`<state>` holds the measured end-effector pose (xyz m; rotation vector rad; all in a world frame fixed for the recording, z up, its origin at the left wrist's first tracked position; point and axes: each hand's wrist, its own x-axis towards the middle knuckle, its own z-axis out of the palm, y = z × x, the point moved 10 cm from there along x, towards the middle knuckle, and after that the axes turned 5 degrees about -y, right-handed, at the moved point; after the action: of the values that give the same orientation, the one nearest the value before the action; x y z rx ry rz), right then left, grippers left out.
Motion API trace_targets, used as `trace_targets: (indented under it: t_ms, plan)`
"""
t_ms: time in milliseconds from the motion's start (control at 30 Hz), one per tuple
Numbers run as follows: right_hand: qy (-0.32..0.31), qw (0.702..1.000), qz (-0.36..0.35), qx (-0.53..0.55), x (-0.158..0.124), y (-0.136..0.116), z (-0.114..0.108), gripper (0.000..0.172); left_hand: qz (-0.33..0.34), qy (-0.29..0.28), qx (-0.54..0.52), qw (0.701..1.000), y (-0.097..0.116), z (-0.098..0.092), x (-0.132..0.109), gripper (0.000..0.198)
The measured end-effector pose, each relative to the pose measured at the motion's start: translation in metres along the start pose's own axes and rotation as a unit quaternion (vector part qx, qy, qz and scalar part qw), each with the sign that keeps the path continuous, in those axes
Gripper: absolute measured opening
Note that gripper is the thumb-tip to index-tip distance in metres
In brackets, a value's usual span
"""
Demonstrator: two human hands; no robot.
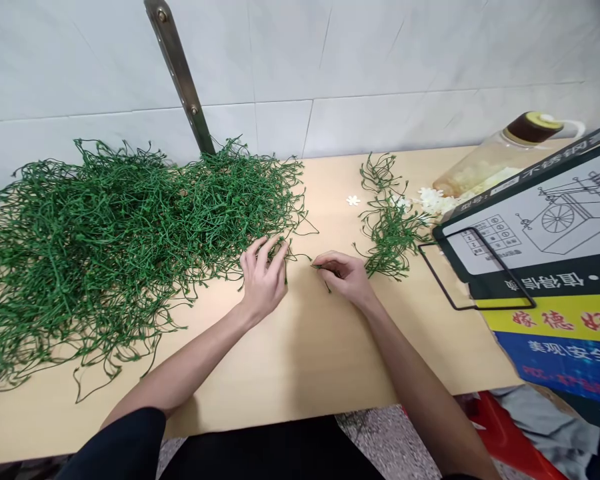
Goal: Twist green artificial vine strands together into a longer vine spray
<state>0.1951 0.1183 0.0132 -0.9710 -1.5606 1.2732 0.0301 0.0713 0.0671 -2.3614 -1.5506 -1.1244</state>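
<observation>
Behind the big heap of green stems [130, 220] is a pale tiled wall [405, 53], and under the heap a light wooden table [325, 360]. At the heap's right edge my left hand [264, 277] curves its fingers loosely; whether they grip something, I cannot tell. Apart from it, right of the heap, my right hand [345, 275] pinches a thin stem [315, 267], one tip towards the heap, its long axis partly hidden.

On table [260, 380] we have stem pile [130, 220] left, second pile [393, 233] right; box [570, 267] farther right, bottle [485, 160] behind box.
</observation>
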Motion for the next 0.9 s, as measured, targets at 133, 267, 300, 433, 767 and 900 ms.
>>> trace_targets:
  t_ms: [133, 267, 300, 433, 767, 900]
  plan:
    - [-0.002, 0.999, -0.044, -0.028, 0.001, -0.011, 0.004, 0.004, 0.041, -0.040, -0.069, 0.996, 0.010, 0.003, 0.002, 0.025]
    - [-0.009, 0.999, -0.045, -0.027, 0.001, -0.012, 0.005, 0.010, 0.078, -0.058, -0.105, 0.990, 0.017, 0.007, 0.002, 0.019]
    - [-0.012, 0.999, -0.042, -0.026, 0.001, -0.011, 0.005, 0.013, 0.086, -0.059, -0.112, 0.988, 0.019, 0.007, 0.001, 0.019]
    - [-0.019, 1.000, -0.003, -0.013, 0.001, -0.002, 0.006, 0.023, 0.108, -0.072, -0.127, 0.983, 0.022, 0.010, 0.000, 0.022]
    - [-0.050, 0.998, 0.005, 0.036, 0.000, 0.002, 0.012, 0.018, 0.123, -0.139, -0.125, 0.975, 0.028, 0.022, -0.004, 0.039]
    - [-0.046, 0.996, 0.027, 0.066, -0.002, 0.008, 0.014, 0.016, 0.121, -0.170, -0.114, 0.971, 0.028, 0.028, -0.006, 0.043]
